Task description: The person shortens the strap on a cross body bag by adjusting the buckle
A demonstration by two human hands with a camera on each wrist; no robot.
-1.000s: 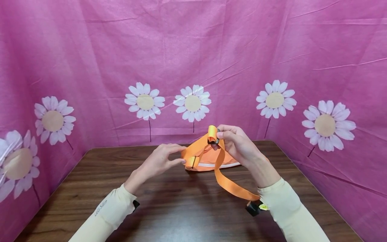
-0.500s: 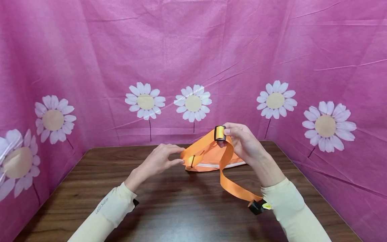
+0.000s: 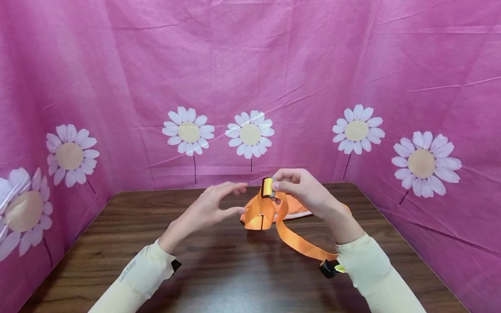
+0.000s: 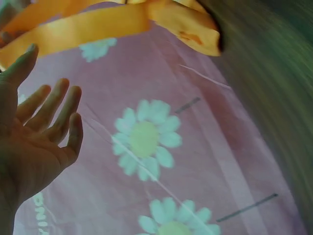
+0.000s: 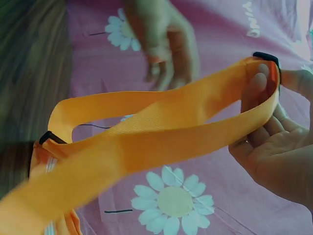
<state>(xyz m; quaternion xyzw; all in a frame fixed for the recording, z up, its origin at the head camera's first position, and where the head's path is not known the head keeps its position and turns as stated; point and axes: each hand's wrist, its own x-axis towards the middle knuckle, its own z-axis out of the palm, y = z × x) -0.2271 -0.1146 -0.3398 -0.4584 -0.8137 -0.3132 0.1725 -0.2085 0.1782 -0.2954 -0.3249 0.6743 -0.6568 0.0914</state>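
Note:
An orange bag (image 3: 299,208) with a white zip lies on the table, partly hidden behind my right hand and its own strap. My right hand (image 3: 307,193) pinches a black slide buckle (image 3: 268,188) on the orange strap (image 3: 299,243), holding it above the bag. In the right wrist view the strap (image 5: 161,147) runs in a loop from that slider to a black ring (image 5: 51,138) at the bag's end. My left hand (image 3: 205,208) hovers left of the strap, thumb and fingers apart, with nothing in it. The left wrist view shows its palm bare below the strap (image 4: 83,29).
The dark wooden table (image 3: 188,269) carries the bag near its far side. A pink cloth (image 3: 242,65) printed with white daisies hangs behind and at both sides. A black piece (image 3: 328,268) with a yellow tag sits by my right sleeve.
My left hand has let go of the strap and its fingers have spread. My right hand first went right, then came back left and lower with the slide buckle; the strap loop now sags.

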